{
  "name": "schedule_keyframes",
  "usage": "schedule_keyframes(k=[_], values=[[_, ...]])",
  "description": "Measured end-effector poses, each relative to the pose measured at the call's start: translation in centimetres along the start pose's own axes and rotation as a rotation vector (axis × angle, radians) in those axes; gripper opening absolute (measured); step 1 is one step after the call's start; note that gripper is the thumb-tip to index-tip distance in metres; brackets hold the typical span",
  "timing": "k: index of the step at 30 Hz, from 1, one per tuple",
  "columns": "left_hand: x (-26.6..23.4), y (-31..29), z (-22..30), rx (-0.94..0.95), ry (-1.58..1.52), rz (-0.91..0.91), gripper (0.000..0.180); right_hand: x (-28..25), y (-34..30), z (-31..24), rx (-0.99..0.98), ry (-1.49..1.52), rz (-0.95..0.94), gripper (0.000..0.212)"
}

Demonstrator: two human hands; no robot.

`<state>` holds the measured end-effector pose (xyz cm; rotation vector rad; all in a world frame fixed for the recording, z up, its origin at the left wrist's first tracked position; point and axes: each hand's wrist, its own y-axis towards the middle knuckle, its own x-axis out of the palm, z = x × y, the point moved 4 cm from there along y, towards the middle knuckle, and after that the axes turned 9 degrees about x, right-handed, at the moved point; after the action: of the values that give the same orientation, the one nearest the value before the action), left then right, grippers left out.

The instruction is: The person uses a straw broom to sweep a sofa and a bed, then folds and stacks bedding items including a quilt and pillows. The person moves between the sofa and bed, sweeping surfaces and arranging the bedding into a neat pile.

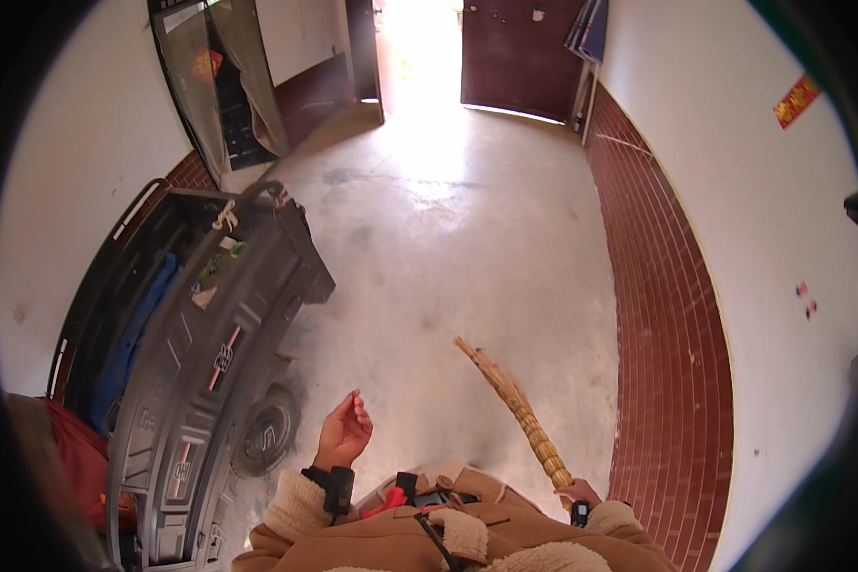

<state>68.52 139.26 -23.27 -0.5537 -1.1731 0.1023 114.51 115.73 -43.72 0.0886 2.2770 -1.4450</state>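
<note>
My right hand [580, 493], low and right of the middle, is closed round the bound end of a straw whisk broom [524, 415]. The broom tilts up and to the left, its loose bristle end above the floor. On the left, my left hand [345, 431] is raised with nothing visible in it. Its fingers are loosely curled and the palm partly shows. Both wrists carry dark bands, and my brown coat [543, 539] with fleecy cuffs fills the lower edge.
A dark cargo tricycle [200, 353] with a blue cloth [138, 334] in its bed stands along the left. A tiled and white wall [663, 334] runs along the right. Ahead, past the concrete floor [429, 267], a dark red door [520, 57] stands beside a bright doorway.
</note>
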Motion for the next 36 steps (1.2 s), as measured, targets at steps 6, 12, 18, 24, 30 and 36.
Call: schedule_keyframes(k=[6, 12, 18, 24, 30, 36], values=[[2.6, 7.8, 2.3, 0.134, -0.029, 0.108, 0.012, -8.0, 7.4, -10.1, 0.074, 0.238, -0.059, 0.038], [5.0, 19.7, 5.4, 0.134, -0.116, 0.084, 0.012, -12.6, 15.6, -25.9, -0.019, 0.669, -0.332, 0.028], [11.1, 33.3, 9.5, 0.13, -0.196, 0.018, 0.012, -18.3, 20.7, -40.0, -0.171, 0.315, -0.013, 0.024], [18.7, 43.1, 15.0, 0.185, -0.174, 0.006, 0.013, -20.8, 25.7, -46.6, 0.112, 0.259, -0.065, 0.016], [18.4, 53.1, 16.5, 0.2, -0.251, 0.135, 0.012, -22.0, 34.9, -58.0, 0.073, 0.068, -0.133, 0.016], [26.7, 62.4, 21.8, 0.35, -0.205, 0.142, 0.011, -26.7, 45.3, -74.4, -0.027, 0.0, -0.217, 0.016]])
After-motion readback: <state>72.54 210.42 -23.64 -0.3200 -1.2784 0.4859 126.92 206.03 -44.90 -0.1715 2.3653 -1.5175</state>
